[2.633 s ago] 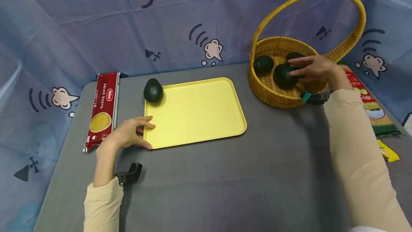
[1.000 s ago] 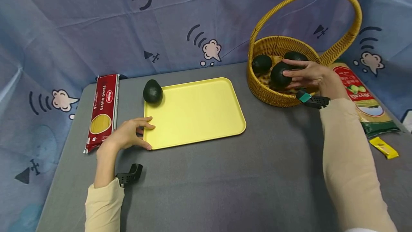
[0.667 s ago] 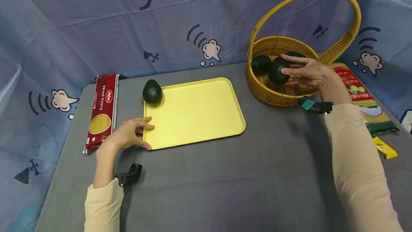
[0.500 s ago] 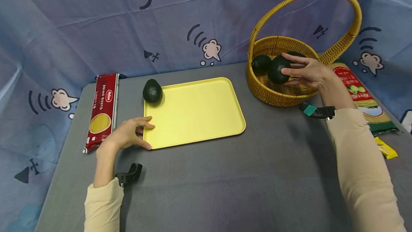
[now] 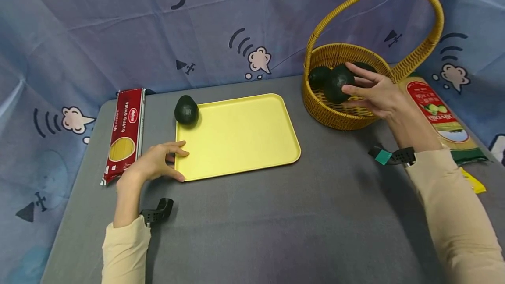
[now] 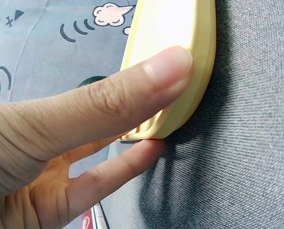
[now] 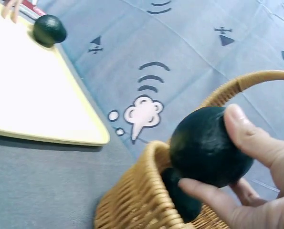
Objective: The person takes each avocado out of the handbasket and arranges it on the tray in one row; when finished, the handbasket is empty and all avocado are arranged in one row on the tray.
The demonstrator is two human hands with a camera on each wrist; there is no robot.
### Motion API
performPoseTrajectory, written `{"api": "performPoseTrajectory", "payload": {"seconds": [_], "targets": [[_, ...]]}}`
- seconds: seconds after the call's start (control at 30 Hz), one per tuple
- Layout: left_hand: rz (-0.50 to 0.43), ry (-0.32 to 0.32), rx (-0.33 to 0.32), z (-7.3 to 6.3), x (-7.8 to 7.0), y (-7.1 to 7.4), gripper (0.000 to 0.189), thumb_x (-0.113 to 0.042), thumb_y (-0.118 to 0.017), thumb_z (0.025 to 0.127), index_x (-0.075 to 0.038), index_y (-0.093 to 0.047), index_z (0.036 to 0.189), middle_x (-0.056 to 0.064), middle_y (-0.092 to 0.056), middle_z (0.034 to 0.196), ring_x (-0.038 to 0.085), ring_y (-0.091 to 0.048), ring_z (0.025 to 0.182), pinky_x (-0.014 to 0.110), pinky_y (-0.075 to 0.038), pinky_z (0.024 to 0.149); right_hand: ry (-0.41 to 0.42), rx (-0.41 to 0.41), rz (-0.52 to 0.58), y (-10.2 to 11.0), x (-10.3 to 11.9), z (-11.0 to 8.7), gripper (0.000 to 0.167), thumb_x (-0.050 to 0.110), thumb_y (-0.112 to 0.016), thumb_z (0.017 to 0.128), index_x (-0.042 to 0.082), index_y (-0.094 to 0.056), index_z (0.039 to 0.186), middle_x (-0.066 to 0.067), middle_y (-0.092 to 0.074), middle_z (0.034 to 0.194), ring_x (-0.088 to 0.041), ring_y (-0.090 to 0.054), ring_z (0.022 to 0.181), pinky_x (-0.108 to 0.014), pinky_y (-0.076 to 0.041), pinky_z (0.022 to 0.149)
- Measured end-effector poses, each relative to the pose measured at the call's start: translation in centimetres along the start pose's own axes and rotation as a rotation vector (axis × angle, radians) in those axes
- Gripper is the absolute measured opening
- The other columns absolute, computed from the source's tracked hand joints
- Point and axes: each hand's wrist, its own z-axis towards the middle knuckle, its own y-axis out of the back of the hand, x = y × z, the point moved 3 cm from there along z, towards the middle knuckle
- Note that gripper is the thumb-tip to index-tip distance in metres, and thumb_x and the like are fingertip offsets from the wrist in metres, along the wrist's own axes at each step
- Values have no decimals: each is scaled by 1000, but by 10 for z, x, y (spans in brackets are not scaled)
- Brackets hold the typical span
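Dark avocado (image 5: 336,84) in right hand (image 5: 378,93), near basket rim (image 7: 158,171), tray (image 5: 240,137) apart

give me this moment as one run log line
right hand: grips avocado at basket | left hand: holds yellow tray | tray's far left corner: second avocado

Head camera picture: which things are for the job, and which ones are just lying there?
For the job, it seems:
held avocado, in the right hand
yellow tray, pinched by the left hand
corner avocado, at the tray's edge
basket with more avocados

Probably just lying about:
red pasta packet
big bag beside the basket
small yellow packet
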Motion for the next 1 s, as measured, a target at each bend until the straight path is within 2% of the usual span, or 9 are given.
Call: {"api": "performPoseTrajectory", "payload": {"seconds": [0.07, 0.23, 0.27, 0.3, 0.43, 0.53, 0.7, 0.83, 1.0], "targets": [[-2, 6, 0, 0, 0, 0, 66, -17, -88, 68, 4, -62, 124, 20, -39, 148, 32, -56, 109, 45, -49, 90, 34, 1, -30, -4, -3, -3, 67, -4, -61, 90, 30, -43, 144, -2, 8, 160, -13, -43, 128, -23, -56, 63], [-6, 12, -3, 1, -1, 1, 65, -17, -88, 68, 4, -62, 124, 20, -39, 148, 32, -55, 109, 45, -48, 91, 85, 26, -58, -12, -8, -9, 69, -4, -61, 90, 27, -39, 147, -4, 9, 160, -15, -43, 130, -20, -55, 62], [-6, 12, -5, 1, -1, 1, 65, -17, -88, 68, 4, -62, 124, 20, -39, 148, 32, -55, 109, 45, -48, 91, 89, 39, -46, -15, -9, -9, 70, -5, -61, 90, 25, -38, 148, -4, 9, 160, -22, -20, 144, -24, -57, 68], [-4, 10, -6, 1, -1, 1, 65, -17, -88, 68, 4, -62, 124, 20, -39, 147, 32, -55, 109, 45, -48, 91, 93, 53, -35, -17, -10, -9, 70, -6, -60, 90, 24, -36, 149, -4, 8, 160, -28, -1, 145, -30, -57, 73], [-9, 12, -3, 1, -2, 0, 66, -16, -88, 68, 5, -62, 124, 21, -38, 147, 34, -55, 110, 45, -48, 92, 104, 97, -54, -27, -14, -8, 70, -7, -60, 89, 20, -36, 149, -9, 2, 161, -37, -12, 143, -32, -57, 75], [-9, 14, -2, 1, -2, 0, 66, -16, -88, 68, 5, -62, 124, 21, -38, 148, 34, -55, 111, 46, -48, 92, 127, 149, -82, -36, -20, -7, 69, -8, -60, 89, 19, -38, 148, -12, 0, 160, -28, -29, 140, -31, -57, 77], [14, 9, -6, 0, -2, 1, 65, -17, -88, 68, 4, -62, 124, 20, -39, 147, 33, -56, 110, 46, -47, 92, 177, 258, -111, -50, -33, 0, 69, -11, -60, 88, 14, -38, 148, -20, -10, 157, -14, -60, 112, -32, -56, 77], [21, 13, -4, 1, -2, 1, 65, -18, -88, 68, 3, -62, 124, 20, -39, 147, 33, -56, 110, 46, -47, 93, 194, 311, -123, -63, -44, 10, 69, -12, -61, 86, 13, -39, 147, -20, -21, 154, -15, -61, 110, -34, -56, 77], [30, 0, 2, 2, -3, 1, 66, -18, -88, 67, 4, -62, 124, 21, -38, 147, 36, -57, 111, 47, -47, 93, 181, 341, -165, -81, -55, 21, 68, -11, -63, 85, 11, -41, 146, -14, -30, 154, -24, -52, 124, -36, -56, 79]]}}
